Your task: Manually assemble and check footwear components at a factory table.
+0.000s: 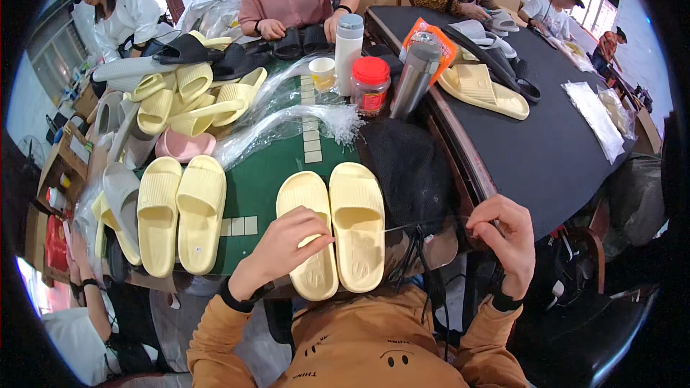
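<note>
A pair of pale yellow slide slippers lies side by side at the table edge before me, toes away. My left hand is closed in a pinch over the left slipper, beside the gap between the two; what its fingertips hold is hidden. My right hand, raised off to the right, pinches the end of a thin clear plastic strand. That strand stretches nearly level from the right slipper to my fingers. A bundle of similar clear strands lies on the green tabletop beyond the slippers.
Another yellow pair stands left, near a heap of slippers. A white bottle, a red-lidded jar, a paper cup and a steel tumbler stand beyond. A black mesh bag lies right. Several people work around the tables.
</note>
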The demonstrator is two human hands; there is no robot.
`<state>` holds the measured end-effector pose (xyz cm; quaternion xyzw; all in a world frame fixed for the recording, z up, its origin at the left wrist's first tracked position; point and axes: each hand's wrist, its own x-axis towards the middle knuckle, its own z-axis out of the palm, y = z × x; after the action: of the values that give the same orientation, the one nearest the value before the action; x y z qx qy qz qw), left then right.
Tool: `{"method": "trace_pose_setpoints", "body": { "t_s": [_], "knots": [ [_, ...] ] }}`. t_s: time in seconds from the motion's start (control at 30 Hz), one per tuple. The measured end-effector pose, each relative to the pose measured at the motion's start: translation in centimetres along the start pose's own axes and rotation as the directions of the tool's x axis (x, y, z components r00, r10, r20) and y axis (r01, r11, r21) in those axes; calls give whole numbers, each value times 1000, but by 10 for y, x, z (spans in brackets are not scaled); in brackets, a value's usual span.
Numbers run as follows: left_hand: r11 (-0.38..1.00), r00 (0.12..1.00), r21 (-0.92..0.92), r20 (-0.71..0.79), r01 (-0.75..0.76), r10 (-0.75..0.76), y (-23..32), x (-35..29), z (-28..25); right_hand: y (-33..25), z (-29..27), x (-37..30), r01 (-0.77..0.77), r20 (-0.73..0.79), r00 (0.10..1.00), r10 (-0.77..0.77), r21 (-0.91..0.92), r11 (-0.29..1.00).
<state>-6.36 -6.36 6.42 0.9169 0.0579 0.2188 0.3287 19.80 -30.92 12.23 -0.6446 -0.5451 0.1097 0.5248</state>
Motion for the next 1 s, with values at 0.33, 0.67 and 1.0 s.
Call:
{"method": "trace_pose_setpoints", "body": {
  "t_s": [0.33,0.67,1.0],
  "knots": [
    [997,997,51,-41,-61,63,66,-77,12,15,65,15,-129,219,967,133,-34,991],
    [992,996,100,-58,73,-68,57,-107,33,43,133,9,208,277,952,-131,-270,940],
    [944,965,253,-206,211,-161,26,-87,43,35,152,10,258,306,944,-122,-455,852]
  ]
}}
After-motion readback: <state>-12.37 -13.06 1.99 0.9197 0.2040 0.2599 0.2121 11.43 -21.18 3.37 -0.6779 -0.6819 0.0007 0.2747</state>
